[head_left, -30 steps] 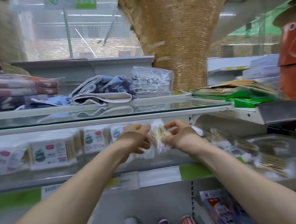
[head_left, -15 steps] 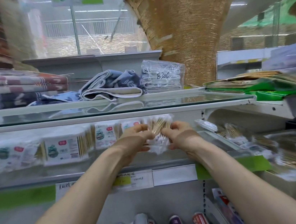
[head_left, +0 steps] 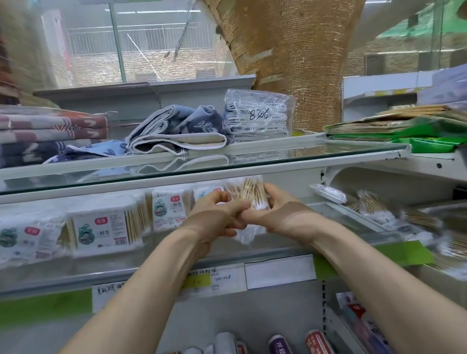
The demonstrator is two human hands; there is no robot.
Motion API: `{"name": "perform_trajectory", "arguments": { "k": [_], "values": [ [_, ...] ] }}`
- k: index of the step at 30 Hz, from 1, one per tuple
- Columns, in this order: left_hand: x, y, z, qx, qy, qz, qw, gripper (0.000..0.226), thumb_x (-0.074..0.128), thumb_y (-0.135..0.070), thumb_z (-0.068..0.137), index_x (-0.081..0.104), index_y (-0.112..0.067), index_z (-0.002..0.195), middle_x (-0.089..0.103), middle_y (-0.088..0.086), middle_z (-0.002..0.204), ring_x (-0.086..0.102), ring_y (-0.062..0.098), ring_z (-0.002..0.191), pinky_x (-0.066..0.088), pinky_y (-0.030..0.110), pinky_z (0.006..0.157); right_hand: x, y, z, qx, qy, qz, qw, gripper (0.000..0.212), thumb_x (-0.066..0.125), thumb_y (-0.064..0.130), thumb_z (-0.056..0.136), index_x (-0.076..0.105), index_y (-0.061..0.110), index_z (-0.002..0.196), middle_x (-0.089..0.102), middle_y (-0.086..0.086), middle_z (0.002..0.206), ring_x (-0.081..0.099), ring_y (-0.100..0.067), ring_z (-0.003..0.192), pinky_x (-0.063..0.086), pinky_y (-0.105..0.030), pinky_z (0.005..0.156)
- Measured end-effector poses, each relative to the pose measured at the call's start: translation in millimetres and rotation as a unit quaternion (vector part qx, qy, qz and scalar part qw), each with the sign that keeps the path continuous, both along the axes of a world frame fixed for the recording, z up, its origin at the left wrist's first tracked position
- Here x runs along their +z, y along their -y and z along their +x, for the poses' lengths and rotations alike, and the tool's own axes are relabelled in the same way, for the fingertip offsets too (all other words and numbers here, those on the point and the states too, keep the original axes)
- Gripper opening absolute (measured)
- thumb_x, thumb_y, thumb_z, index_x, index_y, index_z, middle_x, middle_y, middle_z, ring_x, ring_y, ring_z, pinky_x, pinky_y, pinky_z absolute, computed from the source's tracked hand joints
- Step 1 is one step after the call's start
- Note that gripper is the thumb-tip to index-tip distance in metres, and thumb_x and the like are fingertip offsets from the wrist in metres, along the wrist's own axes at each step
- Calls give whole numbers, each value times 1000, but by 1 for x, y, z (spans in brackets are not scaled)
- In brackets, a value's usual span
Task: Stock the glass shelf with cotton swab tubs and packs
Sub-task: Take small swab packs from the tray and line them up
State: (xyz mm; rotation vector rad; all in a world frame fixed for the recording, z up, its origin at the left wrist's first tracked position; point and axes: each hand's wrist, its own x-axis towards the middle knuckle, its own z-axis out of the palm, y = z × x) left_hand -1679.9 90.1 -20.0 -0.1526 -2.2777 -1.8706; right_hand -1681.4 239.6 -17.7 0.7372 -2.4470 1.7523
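The glass shelf (head_left: 89, 267) is carrying labelled cotton swab packs (head_left: 102, 229) standing in a row toward nine o'clock, loose swab bags (head_left: 372, 206) lying toward three o'clock.

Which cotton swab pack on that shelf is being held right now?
The clear unlabelled pack at the right end of the row, gripped by the left hand and the right hand; the labelled packs to its left stand free.

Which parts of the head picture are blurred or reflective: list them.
Head view: sharpest near the centre, on the swab pack between left hand and right hand; motion-smeared toward the edges, notably the loose packs on the right; the upper glass shelf mirrors the folded towels.
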Motion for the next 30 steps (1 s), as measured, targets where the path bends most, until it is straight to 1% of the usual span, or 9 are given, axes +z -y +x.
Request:
{"name": "perform_trajectory", "arguments": {
  "k": [5, 7, 9, 13, 16, 18, 21, 26, 30],
  "values": [
    [1, -5, 2, 0, -7, 3, 1000, 32, 65, -41, 87, 63, -9, 88, 67, 10, 76, 62, 21, 63, 46, 28, 58, -3, 0, -3, -29, -23, 73, 997, 35, 68, 14, 85, 52, 27, 114, 64, 5, 102, 60, -10, 89, 47, -22, 75],
    [2, -6, 3, 11, -12, 0, 1000, 29, 63, -38, 88, 66, -9, 89, 69, 9, 76, 62, 19, 60, 47, 27, 56, -3, 0, -2, -22, -23, 91, 995, 39, 67, 11, 86, 54, 25, 119, 65, 2, 108, 62, -14, 97, 48, -25, 84],
    [3, -5, 5, 21, -3, 21, 1000, 22, 57, -27, 93, 65, -6, 92, 69, 10, 76, 62, 18, 58, 51, 27, 55, -2, 1, -2, -22, -18, 90, 996, 41, 67, 14, 86, 56, 24, 123, 66, 1, 110, 62, -14, 96, 48, -23, 77],
    [6, -4, 6, 38, 19, 55, 998, 20, 45, -15, 93, 61, -6, 84, 66, 15, 75, 61, 25, 63, 54, 32, 63, -1, 2, -1, -42, -13, 81, 996, 21, 55, 26, 93, 65, 22, 111, 69, 1, 100, 60, -9, 79, 43, -24, 68],
    [4, -4, 5, 39, 1, 47, 998, 18, 58, -24, 92, 57, -6, 93, 64, 12, 74, 60, 21, 61, 51, 29, 54, 0, 1, -3, -52, 17, 26, 998, 13, 55, 20, 95, 66, 17, 101, 68, -3, 95, 60, -13, 78, 45, -25, 64],
    [1, 0, 4, 49, -11, 57, 997, 34, 68, -33, 86, 54, -6, 103, 62, 10, 77, 62, 18, 61, 52, 26, 50, -2, 1, -7, -80, 39, -25, 996, 5, 57, 16, 93, 62, 17, 91, 68, -8, 98, 61, -19, 84, 52, -28, 64],
    [1, 2, 4, 53, -25, 44, 997, 26, 69, -29, 86, 55, -8, 92, 59, 7, 79, 65, 15, 65, 56, 28, 58, -4, 0, -12, -119, 49, -65, 990, 10, 64, 15, 89, 55, 16, 92, 64, -9, 100, 62, -22, 88, 57, -33, 70],
    [2, -5, 8, 13, -27, 34, 999, 30, 73, -33, 81, 59, -11, 96, 65, 6, 91, 64, 18, 81, 56, 34, 66, -6, 3, -4, -71, -39, 20, 997, 32, 75, 33, 80, 56, 11, 94, 58, 0, 81, 52, -14, 71, 43, -28, 66],
    [1, -5, 8, 30, -24, 36, 999, 20, 72, -20, 83, 55, -11, 87, 65, 8, 82, 63, 21, 72, 53, 36, 70, -4, 1, -1, -44, -26, 43, 998, 10, 65, 29, 87, 63, 19, 88, 67, 0, 88, 59, -15, 81, 47, -29, 73]
  ]
}}
